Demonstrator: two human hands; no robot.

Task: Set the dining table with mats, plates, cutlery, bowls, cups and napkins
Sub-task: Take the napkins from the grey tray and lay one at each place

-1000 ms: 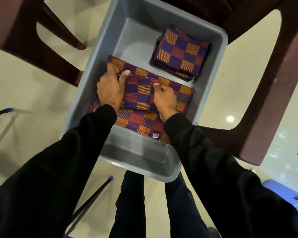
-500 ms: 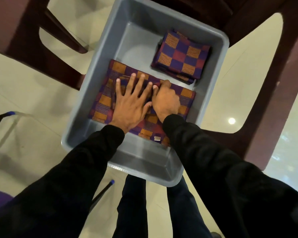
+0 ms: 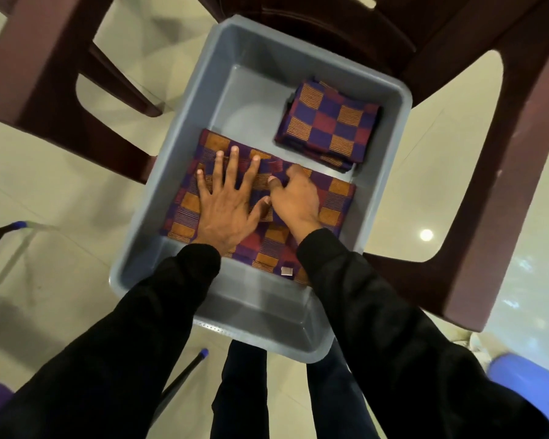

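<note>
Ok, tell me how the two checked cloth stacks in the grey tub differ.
The near stack of mats is wider and lies spread across the grey tub; the far stack of napkins is smaller and squarish, in the tub's far right corner. The left hand presses flat on the mats and the right hand pinches a fold; the napkins lie untouched. Both share a purple, maroon and orange check.

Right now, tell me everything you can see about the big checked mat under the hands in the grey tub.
The big checked mat is woven-looking cloth in purple, maroon and orange squares, lying flat across the middle of the grey tub. A small pale tag sits at its near edge. The left hand presses on it with fingers spread; the right hand pinches a fold of the cloth. How many layers lie there is unclear.
</note>
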